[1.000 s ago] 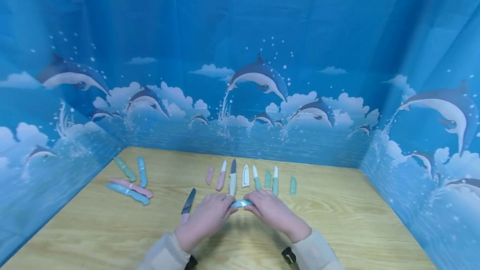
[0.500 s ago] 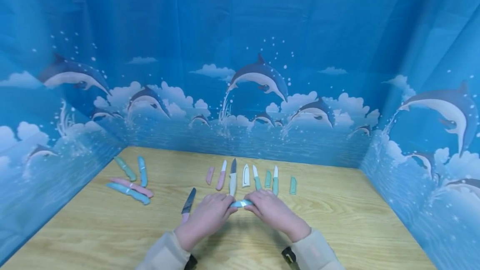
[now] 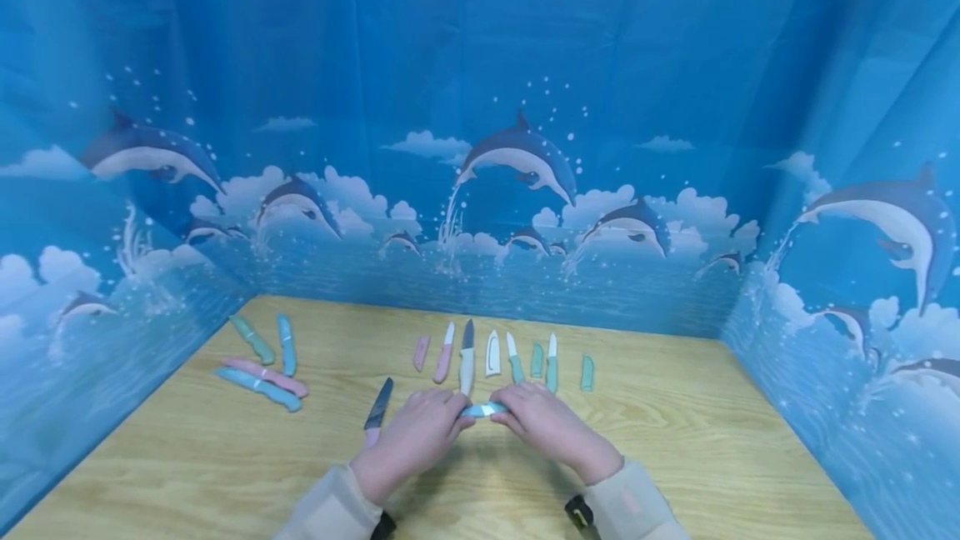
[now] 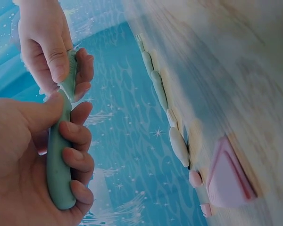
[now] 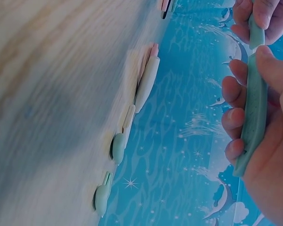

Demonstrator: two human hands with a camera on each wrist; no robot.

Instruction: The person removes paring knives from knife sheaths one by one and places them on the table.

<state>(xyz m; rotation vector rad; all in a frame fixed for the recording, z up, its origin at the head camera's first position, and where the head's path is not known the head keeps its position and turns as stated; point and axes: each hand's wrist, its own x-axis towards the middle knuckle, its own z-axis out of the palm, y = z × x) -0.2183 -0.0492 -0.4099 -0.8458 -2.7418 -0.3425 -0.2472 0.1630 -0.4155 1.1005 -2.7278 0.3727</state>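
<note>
Both hands hold one light-blue knife in front of the body, above the table. My left hand [image 3: 422, 425] has its fingers curled round the knife's handle [image 4: 60, 174]. On the other end, my right hand [image 3: 542, 423] grips the matching sheath [image 5: 253, 113]. A narrow pale band shows between handle and sheath; the blade is otherwise hidden. Beside the left hand lies a pink-handled knife [image 3: 379, 403] with a broad dark blade, its handle partly covered by that hand. Just beyond the hands lies a white-handled knife [image 3: 467, 361] with a dark blade.
Along the back of the wooden table [image 3: 697, 440] lie a pink sheath [image 3: 421, 352], a small pink knife [image 3: 444, 354], a white sheath [image 3: 492, 353], two green knives [image 3: 552, 365] and two green sheaths [image 3: 587, 372]. Several sheathed knives [image 3: 258, 388] lie at the left. Dolphin-print curtains [image 3: 480, 273] enclose the table.
</note>
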